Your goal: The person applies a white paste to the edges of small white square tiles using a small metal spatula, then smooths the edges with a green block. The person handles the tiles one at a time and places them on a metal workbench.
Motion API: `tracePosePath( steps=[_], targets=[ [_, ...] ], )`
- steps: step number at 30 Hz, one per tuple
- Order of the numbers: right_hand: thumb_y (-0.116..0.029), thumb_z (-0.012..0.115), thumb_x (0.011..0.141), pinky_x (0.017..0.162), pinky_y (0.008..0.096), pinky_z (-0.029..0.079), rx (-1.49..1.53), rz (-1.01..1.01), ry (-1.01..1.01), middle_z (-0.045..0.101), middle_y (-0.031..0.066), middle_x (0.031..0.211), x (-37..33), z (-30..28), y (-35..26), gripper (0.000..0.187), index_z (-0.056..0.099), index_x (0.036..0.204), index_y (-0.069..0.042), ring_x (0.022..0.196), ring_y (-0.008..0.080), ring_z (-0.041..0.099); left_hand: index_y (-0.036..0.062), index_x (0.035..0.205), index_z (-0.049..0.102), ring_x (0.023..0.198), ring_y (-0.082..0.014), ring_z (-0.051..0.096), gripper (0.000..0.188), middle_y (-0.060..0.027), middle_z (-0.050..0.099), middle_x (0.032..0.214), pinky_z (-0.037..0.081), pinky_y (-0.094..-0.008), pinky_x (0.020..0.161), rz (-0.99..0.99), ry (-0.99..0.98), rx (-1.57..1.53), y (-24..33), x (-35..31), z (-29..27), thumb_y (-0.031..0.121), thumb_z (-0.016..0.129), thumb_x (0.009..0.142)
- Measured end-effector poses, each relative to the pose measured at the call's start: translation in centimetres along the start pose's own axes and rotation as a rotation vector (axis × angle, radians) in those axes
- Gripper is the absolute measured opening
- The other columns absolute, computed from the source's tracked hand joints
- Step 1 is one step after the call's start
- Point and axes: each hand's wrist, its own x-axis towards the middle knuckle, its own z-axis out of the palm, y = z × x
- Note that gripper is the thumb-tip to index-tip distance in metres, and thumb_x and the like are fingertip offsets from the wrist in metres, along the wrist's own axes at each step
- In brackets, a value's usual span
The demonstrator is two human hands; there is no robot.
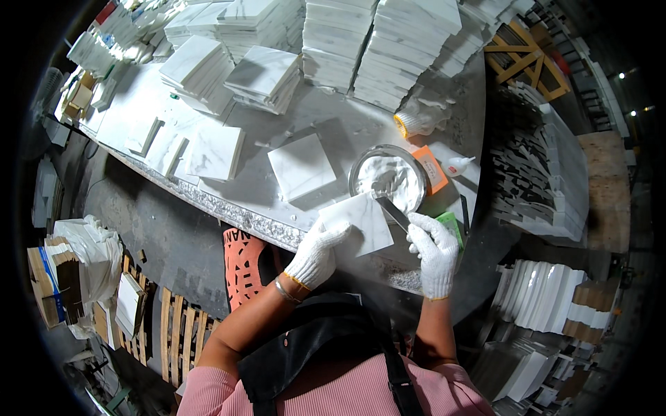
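Note:
My left hand (313,255), in a white knit glove, grips the left corner of a white veined marble tile (359,223) at the table's near edge. In my gloved right hand (434,251) is a putty knife (395,213) with a flat dark blade; its tip reaches the tile's upper right corner. Just beyond stands a round bowl (356,170) of white paste (390,179). Another square marble tile (302,166) lies flat to the left of the bowl. To the bowl's right are an orange box (431,168) and a small white squeeze bottle (459,166).
Tall stacks of marble tiles (409,52) line the far side of the stone-topped table (267,208). Shorter stacks (263,78) stand nearer. A crumpled white glove (424,115) lies behind the bowl, and a green item (451,227) by my right hand. Wooden pallets (182,329) sit at lower left.

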Motion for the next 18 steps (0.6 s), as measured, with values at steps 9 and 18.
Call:
tracePosePath(
  steps=[9,18],
  targets=[
    [-0.003,0.067,0.088,0.059,0.0208,0.047,-0.002,0.039,0.004,0.071,0.0054,0.089,0.1,-0.2,-1.9,0.024,0.073,0.111,-0.001,0.068,0.0076,0.061,0.0037,0.135,0.050,0.100,-0.0165,0.063,0.050,-0.0035,0.063,0.111,0.053,-0.0340,0.092,0.007,-0.027,0.009,0.0,0.1,-0.1,0.016,0.069,0.091],
    [-0.003,0.066,0.088,0.060,0.0210,0.048,0.005,-0.002,-0.043,0.072,0.0058,0.090,0.8,0.1,-1.0,0.023,0.073,0.109,0.000,0.070,0.0072,0.062,0.0033,0.137,0.049,0.103,-0.0169,0.063,0.052,-0.0046,0.063,0.114,0.052,-0.0343,0.093,0.015,-0.024,0.027,-0.4,0.3,-0.6,0.017,0.070,0.090]
  ],
)
